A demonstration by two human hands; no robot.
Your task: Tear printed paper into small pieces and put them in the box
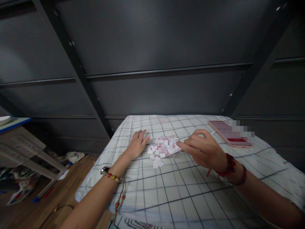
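Note:
Small torn or cut paper scraps (165, 145), white with pink and red marks, lie in a loose pile on the checked cloth. Some rest on what looks like a flat pale sheet, and a few have spread toward me. My left hand (138, 143) lies with fingers spread at the pile's left edge. On the right side, my right hand (202, 149) has curled fingers, its foremost fingertip at the scraps. A short white end (212, 132) shows behind that hand; whether it is held I cannot tell, since the palm is hidden.
A pink-edged phone (230, 133) with a lit screen lies right of my right hand. The white cloth with dark grid lines (186, 190) covers the surface. Dark panels (162, 95) rise behind it. A small desk (21, 140) stands left, with clutter on the wooden floor (83, 165).

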